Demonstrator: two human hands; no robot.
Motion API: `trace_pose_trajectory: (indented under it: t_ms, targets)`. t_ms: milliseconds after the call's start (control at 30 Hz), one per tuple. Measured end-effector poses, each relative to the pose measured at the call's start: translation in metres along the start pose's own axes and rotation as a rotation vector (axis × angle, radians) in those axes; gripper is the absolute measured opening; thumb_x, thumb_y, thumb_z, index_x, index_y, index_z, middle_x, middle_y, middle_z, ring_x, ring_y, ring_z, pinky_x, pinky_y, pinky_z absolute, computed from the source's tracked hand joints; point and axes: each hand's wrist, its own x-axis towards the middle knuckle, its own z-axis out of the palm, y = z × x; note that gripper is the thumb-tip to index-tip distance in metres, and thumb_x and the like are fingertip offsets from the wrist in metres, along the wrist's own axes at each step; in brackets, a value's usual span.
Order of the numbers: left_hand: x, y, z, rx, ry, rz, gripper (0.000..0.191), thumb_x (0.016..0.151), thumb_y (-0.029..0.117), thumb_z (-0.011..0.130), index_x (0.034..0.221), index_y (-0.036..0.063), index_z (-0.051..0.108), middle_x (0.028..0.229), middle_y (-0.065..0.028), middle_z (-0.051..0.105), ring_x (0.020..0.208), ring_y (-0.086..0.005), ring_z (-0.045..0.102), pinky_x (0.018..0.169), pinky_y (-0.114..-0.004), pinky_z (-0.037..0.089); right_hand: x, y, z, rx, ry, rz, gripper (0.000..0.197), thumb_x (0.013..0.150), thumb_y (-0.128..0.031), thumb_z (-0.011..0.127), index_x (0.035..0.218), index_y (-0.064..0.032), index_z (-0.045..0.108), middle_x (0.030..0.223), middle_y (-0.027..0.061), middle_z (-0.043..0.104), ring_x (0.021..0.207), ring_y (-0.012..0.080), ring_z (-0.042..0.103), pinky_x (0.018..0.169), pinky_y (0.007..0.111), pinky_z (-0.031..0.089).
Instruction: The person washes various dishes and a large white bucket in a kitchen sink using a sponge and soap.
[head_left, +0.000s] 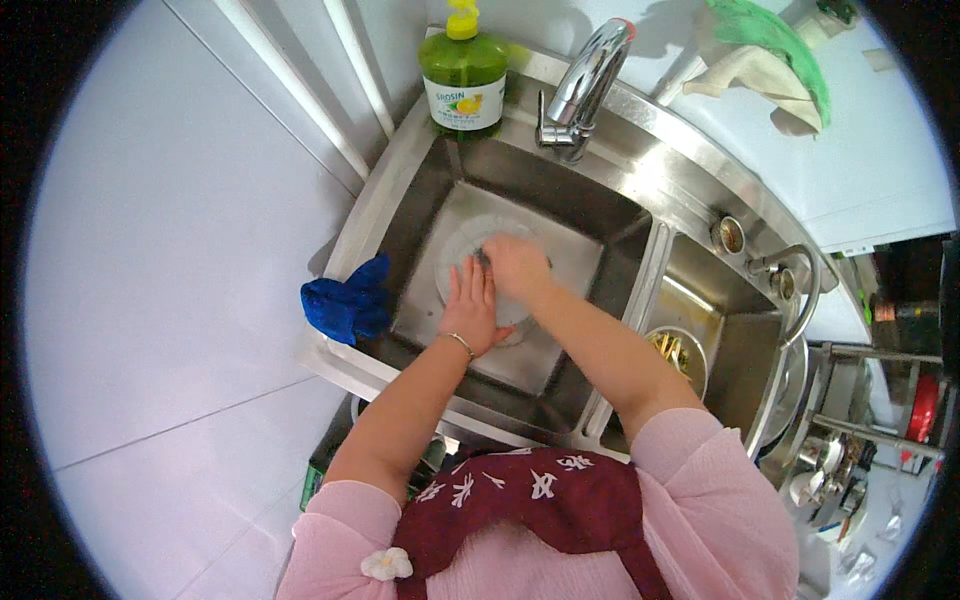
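A clear round dish or lid (491, 226) lies on the floor of the left steel sink basin (555, 180). My left hand (472, 304) rests palm down on it, fingers stretched forward and thumb out to the side. Beside it, my right hand (517, 266) is curled and blurred. A small dark grey thing (481, 257), perhaps a scrubber, shows at its fingertips; the fingers hide most of it. Both hands are low in the basin and close together.
A chrome faucet (589, 82) and a green soap pump bottle (465, 82) stand behind the basin. A blue cloth (349, 300) hangs over the left rim. In the right basin (742, 337) sits a strainer (703, 352) with food scraps. Cloths (780, 67) hang at upper right.
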Motion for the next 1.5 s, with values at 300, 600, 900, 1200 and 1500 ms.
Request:
trace_pose_trajectory:
  t_ms: [300, 600, 900, 1200, 1500]
  targets:
    - [-0.012, 0.000, 0.003, -0.186, 0.103, 0.058, 0.077, 0.072, 0.043, 0.067, 0.128, -0.0035, 0.041, 0.138, -0.0259, 0.030, 0.131, -0.0397, 0.023, 0.109, -0.047, 0.018, 0.007, 0.013, -0.013, -0.107, -0.117, 0.111, 0.020, 0.078, -0.011, 0.051, 0.096, -0.0059, 0.057, 0.095, 0.0138, 0.059, 0.086, 0.0328, 0.060, 0.077, 0.041, 0.049]
    - [-0.036, -0.002, 0.024, -0.172, 0.172, 0.159, 0.041, 0.083, 0.025, 0.054, 0.117, 0.0014, 0.053, 0.129, -0.0217, 0.045, 0.118, -0.0375, 0.045, 0.103, -0.047, 0.031, 0.001, 0.007, -0.027, -0.019, -0.280, -0.081, 0.019, 0.073, -0.008, 0.053, 0.091, -0.0075, 0.059, 0.093, 0.0125, 0.060, 0.087, 0.0316, 0.059, 0.075, 0.042, 0.048]
    - [-0.038, -0.007, 0.033, -0.152, 0.111, 0.166, 0.040, 0.083, 0.013, 0.043, 0.121, 0.0034, 0.050, 0.130, -0.0210, 0.044, 0.122, -0.0345, 0.041, 0.105, -0.046, 0.029, -0.001, -0.002, -0.012, 0.009, -0.298, -0.167, 0.016, 0.076, -0.012, 0.053, 0.090, -0.0074, 0.059, 0.092, 0.0129, 0.060, 0.086, 0.0309, 0.060, 0.075, 0.042, 0.048]
    - [-0.036, -0.013, 0.030, -0.169, 0.144, 0.206, 0.037, 0.082, 0.012, 0.044, 0.116, -0.0006, 0.054, 0.129, -0.0210, 0.046, 0.122, -0.0339, 0.042, 0.104, -0.046, 0.030, 0.006, -0.030, -0.031, 0.072, -0.199, -0.151, 0.026, 0.080, -0.020, 0.054, 0.101, -0.0047, 0.057, 0.099, 0.0147, 0.058, 0.091, 0.0340, 0.057, 0.080, 0.042, 0.047]
    - [-0.039, -0.009, -0.043, -0.550, 0.212, -0.042, 0.018, 0.083, 0.019, 0.054, 0.089, 0.0070, 0.066, 0.087, -0.0152, 0.063, 0.080, -0.0276, 0.063, 0.069, -0.037, 0.050, 0.110, 0.062, -0.107, 0.027, 0.420, 0.221, 0.042, 0.085, -0.018, 0.052, 0.118, 0.0051, 0.041, 0.112, 0.0272, 0.052, 0.106, 0.0373, 0.051, 0.090, 0.043, 0.042]
